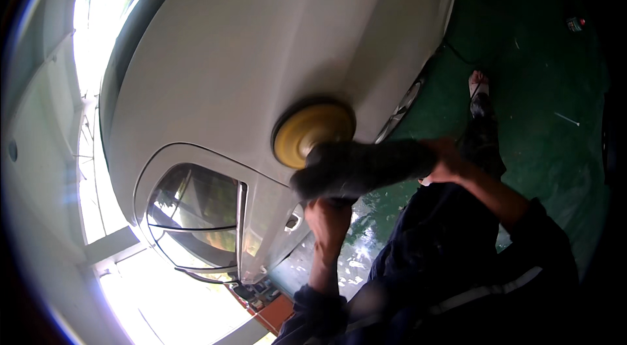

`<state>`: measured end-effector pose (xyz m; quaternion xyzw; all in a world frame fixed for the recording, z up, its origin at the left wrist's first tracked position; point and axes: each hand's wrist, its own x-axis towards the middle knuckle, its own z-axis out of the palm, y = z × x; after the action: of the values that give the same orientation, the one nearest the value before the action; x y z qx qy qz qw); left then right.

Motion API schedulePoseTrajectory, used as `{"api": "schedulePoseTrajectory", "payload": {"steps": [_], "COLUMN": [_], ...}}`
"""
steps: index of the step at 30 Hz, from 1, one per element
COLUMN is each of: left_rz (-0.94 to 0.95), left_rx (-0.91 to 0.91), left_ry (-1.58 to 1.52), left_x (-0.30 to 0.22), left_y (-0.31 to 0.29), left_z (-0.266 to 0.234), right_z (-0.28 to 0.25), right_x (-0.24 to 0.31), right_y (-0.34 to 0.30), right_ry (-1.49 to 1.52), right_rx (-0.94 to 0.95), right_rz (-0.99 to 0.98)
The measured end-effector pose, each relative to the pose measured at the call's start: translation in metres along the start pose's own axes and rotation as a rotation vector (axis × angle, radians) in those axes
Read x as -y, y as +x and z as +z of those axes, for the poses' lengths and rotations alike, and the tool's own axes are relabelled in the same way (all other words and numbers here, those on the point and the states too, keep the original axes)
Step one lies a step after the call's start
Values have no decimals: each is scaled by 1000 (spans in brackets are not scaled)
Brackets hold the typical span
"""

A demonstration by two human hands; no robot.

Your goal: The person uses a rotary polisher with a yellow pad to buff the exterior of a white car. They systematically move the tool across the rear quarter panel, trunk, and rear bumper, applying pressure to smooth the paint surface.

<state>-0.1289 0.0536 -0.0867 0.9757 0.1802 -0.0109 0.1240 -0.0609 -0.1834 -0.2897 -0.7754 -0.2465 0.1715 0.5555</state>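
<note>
A black power polisher lies across the middle of the head view. Its round yellow pad faces the pale body panel of a car and appears to be against it; the pad's outline is blurred. My left hand is closed on the polisher's front end, just below the head, with the fingers partly hidden behind it. Around the rear end of the tool's body my right hand is wrapped. The grey-white panel curves up and away beyond the pad.
A car window with dark trim is at the lower left. A dark cord runs by my foot on the green floor. A small bottle and a thin white stick lie on the right.
</note>
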Motion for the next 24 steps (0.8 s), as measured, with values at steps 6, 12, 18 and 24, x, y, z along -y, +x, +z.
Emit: {"api": "schedulePoseTrajectory", "payload": {"steps": [6,12,18,24], "left_rz": [-116,-136,-43,-83], "left_rx": [-19,-88,-51,9], "left_ry": [-24,-60,-42,168], "left_x": [73,101,37,33], "left_y": [-77,-107,-46,-33], "left_z": [-15,-3,-12,-25], "right_z": [100,102,54,76], "right_x": [26,31,24,13], "right_y": [-22,-12,-14,-18], "right_ry": [17,-51,-18,86], "right_rx": [312,497,302,212], "right_rz": [114,119,160,113]}}
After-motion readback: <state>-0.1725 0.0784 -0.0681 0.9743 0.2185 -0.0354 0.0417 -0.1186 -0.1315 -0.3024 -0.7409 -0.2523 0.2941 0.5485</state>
